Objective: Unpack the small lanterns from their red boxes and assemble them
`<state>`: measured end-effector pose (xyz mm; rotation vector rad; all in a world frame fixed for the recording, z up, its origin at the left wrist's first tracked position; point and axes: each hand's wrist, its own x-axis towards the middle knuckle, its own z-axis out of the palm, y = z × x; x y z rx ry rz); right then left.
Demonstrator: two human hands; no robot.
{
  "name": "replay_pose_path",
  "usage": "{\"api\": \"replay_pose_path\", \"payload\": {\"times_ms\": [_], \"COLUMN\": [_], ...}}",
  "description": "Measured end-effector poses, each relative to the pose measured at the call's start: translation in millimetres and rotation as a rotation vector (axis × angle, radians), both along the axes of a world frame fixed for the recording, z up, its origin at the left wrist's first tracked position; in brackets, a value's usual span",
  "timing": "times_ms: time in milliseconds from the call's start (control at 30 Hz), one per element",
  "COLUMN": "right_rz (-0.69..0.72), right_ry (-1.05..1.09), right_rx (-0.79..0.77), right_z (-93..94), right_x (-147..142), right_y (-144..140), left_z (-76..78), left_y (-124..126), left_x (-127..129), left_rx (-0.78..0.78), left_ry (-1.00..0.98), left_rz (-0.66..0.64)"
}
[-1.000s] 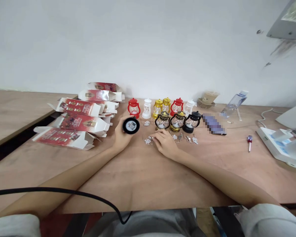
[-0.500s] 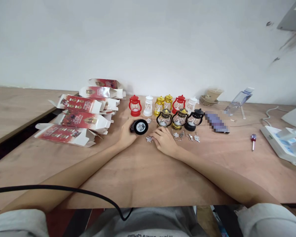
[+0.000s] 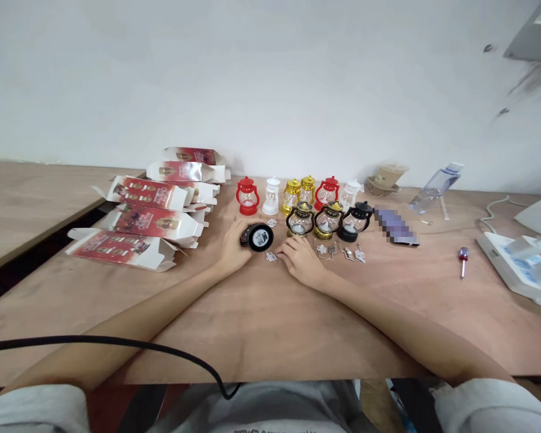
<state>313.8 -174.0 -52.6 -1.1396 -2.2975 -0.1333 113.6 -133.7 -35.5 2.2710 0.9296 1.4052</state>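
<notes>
- Black lantern (image 3: 258, 237): it lies tipped on its side on the counter (image 3: 261, 325), round base turned toward the camera, left of the centre and just near of the row of upright lanterns.
- Red-and-white boxes (image 3: 151, 221): on the far left, several open cartons lie flat in a loose stack that runs toward the wall, well apart from the hands.
- Black cable (image 3: 117, 344): it curves across the near left edge of the counter and drops off the near edge.
- Left hand (image 3: 235, 245): its grip is clenched around the black lantern from the left, with the hand resting on the counter.
- Small metal parts (image 3: 271, 257): one pale piece lies just near of the tipped lantern, between the two hands; more lie to the right (image 3: 338, 251), near of the black-handled lanterns.
- Right hand (image 3: 303, 261): it lies palm down, fingers bent, fingertips on or just beside the pale piece; whether its grip is pinching the piece or released I cannot tell.
- Far row of lanterns (image 3: 297, 192): red, white, two gold, red and white, all upright by the wall.
- Near row of lanterns (image 3: 327, 220): three with dark handles stand upright, just far of the right hand.
- Small screwdriver (image 3: 463, 260): red handle, lying alone on the right.
- White tray (image 3: 518, 267): at the far right edge, holding pale blue and white pieces.
</notes>
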Motion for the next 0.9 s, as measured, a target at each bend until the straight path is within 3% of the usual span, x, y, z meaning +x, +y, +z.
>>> {"api": "replay_pose_path", "payload": {"times_ms": [233,433,633,900], "right_rz": [0.181,0.289,0.26,0.205], "right_ry": [0.341,0.42,0.396,0.357], "right_rx": [0.22,0.32,0.366,0.321], "right_z": [4.0,8.5,7.4,10.4], "right_x": [4.4,2.1,-2.4,-5.3], "right_y": [-12.3,-16.4,-16.5,-18.3], "left_z": [1.7,8.5,4.9,3.1], "left_y": [-1.2,-10.7,-15.9,-16.3], "left_x": [-0.9,0.3,4.3,6.9], "left_rx": [0.018,0.049,0.066,-0.056], "left_ry": [0.058,0.198,0.276,0.234], "left_rz": [0.013,-0.018,-0.07,-0.066]}}
